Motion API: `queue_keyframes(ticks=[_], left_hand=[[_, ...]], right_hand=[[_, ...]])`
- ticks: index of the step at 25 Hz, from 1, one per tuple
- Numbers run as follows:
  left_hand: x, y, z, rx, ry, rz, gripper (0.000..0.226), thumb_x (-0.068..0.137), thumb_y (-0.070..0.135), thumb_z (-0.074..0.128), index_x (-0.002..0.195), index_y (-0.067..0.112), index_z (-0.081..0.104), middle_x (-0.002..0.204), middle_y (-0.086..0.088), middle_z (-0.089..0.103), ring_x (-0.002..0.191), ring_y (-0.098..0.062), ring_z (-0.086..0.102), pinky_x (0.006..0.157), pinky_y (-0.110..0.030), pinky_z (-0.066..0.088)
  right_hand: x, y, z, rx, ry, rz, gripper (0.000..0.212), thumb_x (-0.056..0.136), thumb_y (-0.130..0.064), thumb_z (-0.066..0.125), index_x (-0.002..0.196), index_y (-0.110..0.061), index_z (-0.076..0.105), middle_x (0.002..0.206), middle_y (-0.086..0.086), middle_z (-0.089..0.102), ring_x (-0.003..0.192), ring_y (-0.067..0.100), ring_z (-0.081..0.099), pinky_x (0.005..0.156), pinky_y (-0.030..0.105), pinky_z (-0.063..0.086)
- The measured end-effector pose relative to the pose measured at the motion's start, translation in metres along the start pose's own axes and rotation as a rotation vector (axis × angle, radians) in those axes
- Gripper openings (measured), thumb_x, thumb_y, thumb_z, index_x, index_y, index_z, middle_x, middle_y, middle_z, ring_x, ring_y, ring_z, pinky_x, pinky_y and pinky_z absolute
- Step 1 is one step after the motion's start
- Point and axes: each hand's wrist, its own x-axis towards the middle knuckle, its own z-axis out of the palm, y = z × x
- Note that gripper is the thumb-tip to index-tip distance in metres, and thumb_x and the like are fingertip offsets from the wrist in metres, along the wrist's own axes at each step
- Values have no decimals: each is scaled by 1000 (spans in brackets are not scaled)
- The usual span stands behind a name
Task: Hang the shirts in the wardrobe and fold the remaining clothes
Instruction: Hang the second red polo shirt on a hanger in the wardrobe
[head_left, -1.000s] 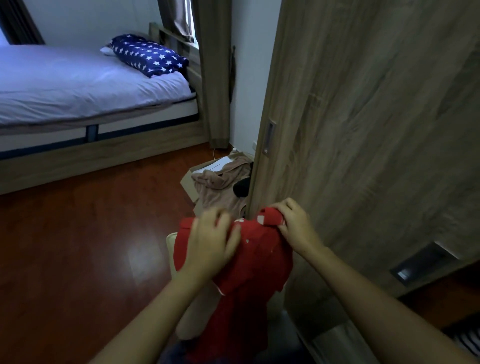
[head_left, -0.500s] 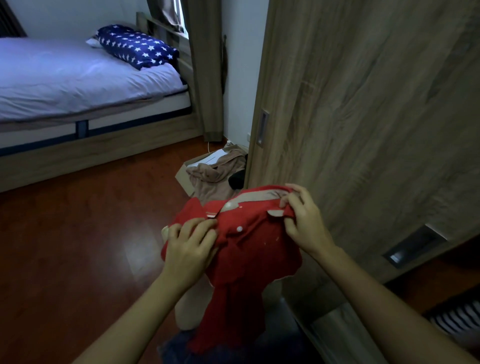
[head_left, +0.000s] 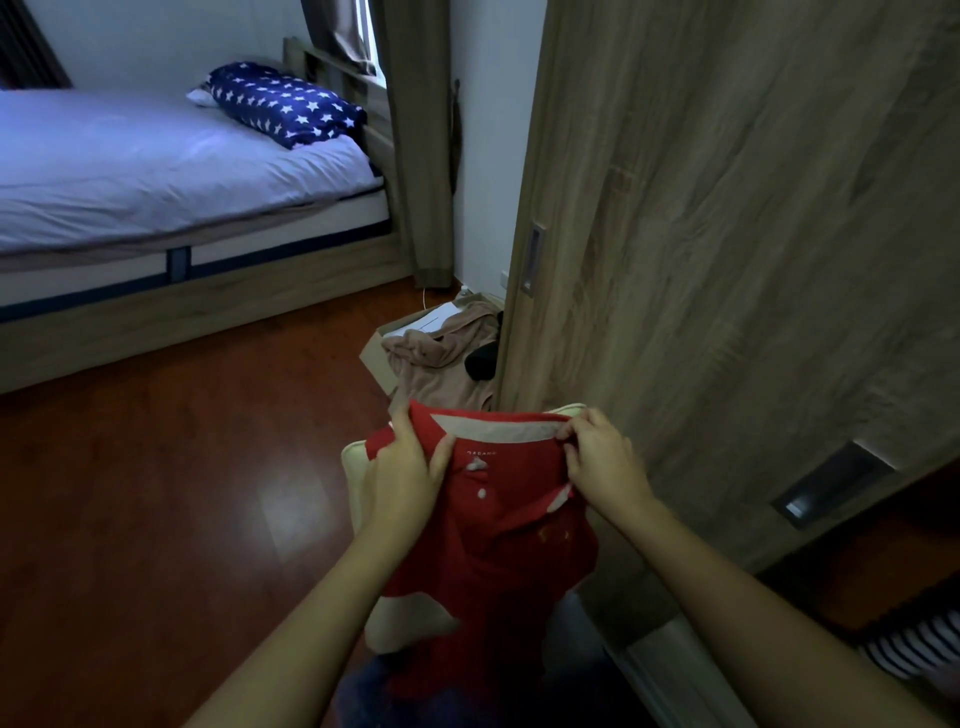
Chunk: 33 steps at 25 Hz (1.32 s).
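Observation:
A red polo shirt (head_left: 498, 530) with a pale collar and white buttons hangs in front of me, its collar spread wide. My left hand (head_left: 408, 475) grips the left side of the collar. My right hand (head_left: 597, 462) pinches the right side of the collar. The wooden sliding wardrobe door (head_left: 727, 234) stands right behind the shirt. The lower part of the shirt drops out of sight near the bottom edge. No hanger shows in the shirt.
A cardboard box (head_left: 379, 358) with beige clothes (head_left: 441, 358) and a black item (head_left: 480, 364) sits on the wooden floor beside the door. A cream basket rim (head_left: 350, 467) shows under the shirt. A bed (head_left: 156, 171) with a star-print pillow (head_left: 285, 104) lies at far left. Striped fabric (head_left: 914, 644) lies at bottom right.
The bunched shirt has been pulled open. Both hands shifted along the collar and spread it apart, and the shirt now hangs flatter.

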Motion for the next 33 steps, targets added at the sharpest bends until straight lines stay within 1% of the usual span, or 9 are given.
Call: queue_keyframes(ticks=[2,6,10,15,18,22,27,30,33], left_hand=[[4,8,-1,64,20,-109,69,87,58,49,132,9,35,90,-14,71,95,-30,65,73,-26,22],[14,17,-14,214,-158,-238,47,87,38,51,117,1,48,113,-21,63,108,-39,57,82,-38,38],[11,50,-65,393,-200,-150,36,88,25,47,122,13,56,125,-19,55,115,-39,52,90,-40,42],[12,138,-131,331,141,163,40,89,34,54,111,2,63,122,-21,47,113,-41,46,85,-47,44],[10,179,-131,232,57,314,40,94,30,51,113,-4,60,116,-25,50,107,-46,52,84,-49,45],[-9,235,-124,-41,220,575,26,87,10,50,112,8,55,110,-20,52,94,-44,56,73,-48,45],[-47,290,-77,-178,-176,852,27,71,-3,55,95,9,55,100,-15,66,95,-39,60,73,-39,44],[-70,334,-76,-495,-100,916,9,70,2,52,73,6,59,86,-17,63,82,-34,60,67,-30,38],[-96,360,-60,-552,-124,1016,31,62,-3,49,77,8,75,101,-14,65,94,-29,62,78,-25,44]], right_hand=[[-2,-3,-7,-40,24,-2,24,86,-4,51,106,-12,62,116,3,53,98,28,60,82,33,44],[-18,-11,-17,-65,31,29,37,81,5,49,111,-10,63,116,6,52,101,30,58,87,34,44],[-40,-7,-65,-39,180,111,38,75,8,50,103,-7,70,106,12,59,101,36,57,88,35,45],[-63,-19,-194,-16,449,89,36,71,4,54,98,-9,74,105,14,68,103,31,60,94,31,43],[-95,-19,-243,-165,421,90,37,73,1,55,101,-15,73,107,11,70,105,29,62,92,29,45],[-145,11,-291,-249,486,207,39,76,0,52,103,-19,73,109,6,71,105,26,63,94,30,47],[-231,47,-320,-400,394,456,36,73,-9,62,107,-18,70,107,10,70,106,30,61,86,33,47],[-281,61,-342,-385,676,532,41,72,0,57,107,-17,71,112,10,68,107,32,60,87,36,48],[-307,67,-356,-518,683,548,45,68,2,60,111,-10,67,119,10,62,111,34,56,88,38,48]])
